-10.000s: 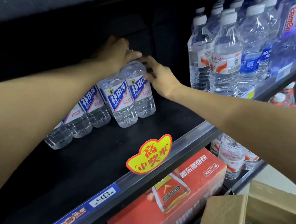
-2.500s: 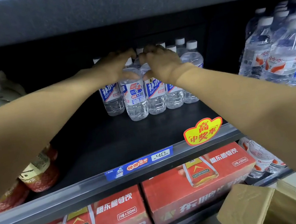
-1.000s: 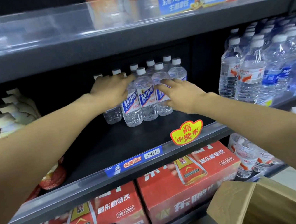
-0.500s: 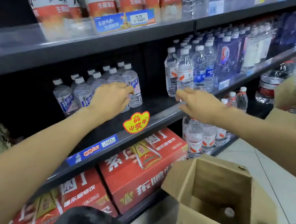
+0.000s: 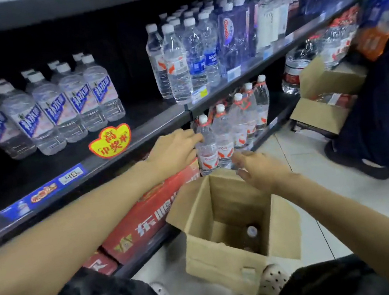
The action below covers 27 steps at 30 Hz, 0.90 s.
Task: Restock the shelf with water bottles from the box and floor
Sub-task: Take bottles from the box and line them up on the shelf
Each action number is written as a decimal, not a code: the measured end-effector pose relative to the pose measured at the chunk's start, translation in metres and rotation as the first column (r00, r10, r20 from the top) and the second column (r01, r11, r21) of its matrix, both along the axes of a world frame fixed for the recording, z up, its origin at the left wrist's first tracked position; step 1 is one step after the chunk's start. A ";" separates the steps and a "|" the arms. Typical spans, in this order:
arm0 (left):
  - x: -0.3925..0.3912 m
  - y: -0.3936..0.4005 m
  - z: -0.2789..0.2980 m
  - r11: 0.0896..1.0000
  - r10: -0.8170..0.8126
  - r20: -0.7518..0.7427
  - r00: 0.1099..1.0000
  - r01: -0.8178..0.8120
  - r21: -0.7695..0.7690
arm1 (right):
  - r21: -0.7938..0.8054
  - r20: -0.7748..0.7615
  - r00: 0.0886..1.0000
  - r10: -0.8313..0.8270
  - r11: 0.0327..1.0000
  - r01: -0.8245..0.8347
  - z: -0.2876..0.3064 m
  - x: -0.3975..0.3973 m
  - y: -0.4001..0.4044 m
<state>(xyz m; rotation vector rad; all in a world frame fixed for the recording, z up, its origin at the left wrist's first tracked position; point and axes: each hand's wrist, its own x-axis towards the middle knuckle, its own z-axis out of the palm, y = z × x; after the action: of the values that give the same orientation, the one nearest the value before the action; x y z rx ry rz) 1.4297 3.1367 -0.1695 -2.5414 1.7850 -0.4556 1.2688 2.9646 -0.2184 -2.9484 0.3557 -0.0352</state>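
Both hands have left the shelf (image 5: 136, 141) bottles (image 5: 55, 110) and dropped toward the box (image 5: 235, 220). Left hand (image 5: 173, 150) and right hand (image 5: 260, 170) hover above it, fingers loose, holding nothing; one bottle (image 5: 252, 232) remains inside for fetching.

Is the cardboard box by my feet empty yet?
Not empty. The box is open, and at least one bottle, its cap showing, stands at the bottom.
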 end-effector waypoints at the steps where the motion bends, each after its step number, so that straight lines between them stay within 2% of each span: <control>1: -0.005 -0.005 -0.012 1.000 -0.010 -0.024 1.000 0.011 0.017 | 0.014 -0.033 0.999 -0.022 1.000 0.022 -0.010 -0.004 -0.001; 7: -0.022 -0.027 -0.085 0.992 -0.056 -0.185 0.981 0.075 0.097 | -0.008 -0.150 0.989 -0.020 1.000 0.019 -0.066 -0.025 -0.003; 11: -0.038 -0.037 -0.138 0.976 -0.042 -0.302 0.952 0.105 0.193 | 0.051 -0.286 0.958 0.013 0.999 0.001 -0.103 -0.032 -0.004; 15: -0.052 -0.041 -0.187 0.929 0.081 -0.385 0.919 0.070 0.363 | 0.046 -0.411 0.910 0.059 0.998 -0.044 -0.127 -0.028 0.003; 19: -0.057 -0.039 -0.219 0.895 0.179 -0.459 0.870 0.050 0.444 | -0.033 -0.502 0.864 0.038 0.998 -0.063 -0.147 -0.012 0.008; 21: -0.053 -0.039 -0.232 0.855 0.225 -0.509 0.831 0.082 0.513 | -0.041 -0.573 0.819 0.037 0.996 -0.074 -0.156 -0.003 0.005; 24: -0.052 -0.040 -0.249 0.781 0.317 -0.610 0.726 0.165 0.602 | -0.001 -0.637 0.768 0.058 0.997 -0.076 -0.174 0.004 0.003; 27: -0.055 -0.043 -0.263 0.723 0.335 -0.621 0.709 0.229 0.651 | 0.045 -0.688 0.721 0.078 0.997 -0.065 -0.196 0.006 0.008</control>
<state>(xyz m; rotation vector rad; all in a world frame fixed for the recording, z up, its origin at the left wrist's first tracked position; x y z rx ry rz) 1.3746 3.0936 -0.4320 -2.2548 1.5183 1.1772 1.2753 2.9725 -0.4142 -2.8288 0.3189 1.1021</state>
